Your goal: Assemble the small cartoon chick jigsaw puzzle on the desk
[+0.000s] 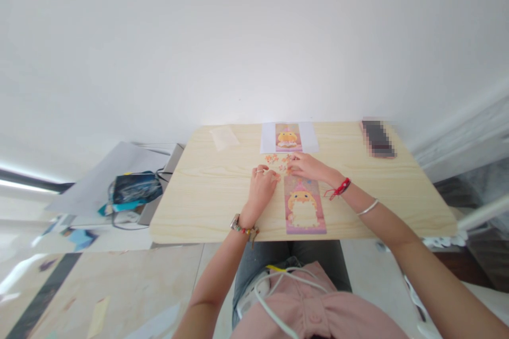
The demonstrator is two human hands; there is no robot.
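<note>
Small orange and pink jigsaw puzzle pieces lie loose on the wooden table, between a picture sheet and a puzzle board. The puzzle board shows a yellow character on pink and purple, with a pale unfilled area in its lower middle. My left hand rests left of the board, fingers bent, fingertips at the pieces. Above the board's top edge, my right hand has its fingers drawn together over more pieces. Whatever either hand pinches is too small or hidden to make out.
A printed picture of the same character lies on white paper near the wall. A clear plastic bag is at the back left, a phone at the back right. Left of the table, a dark bag sits lower down.
</note>
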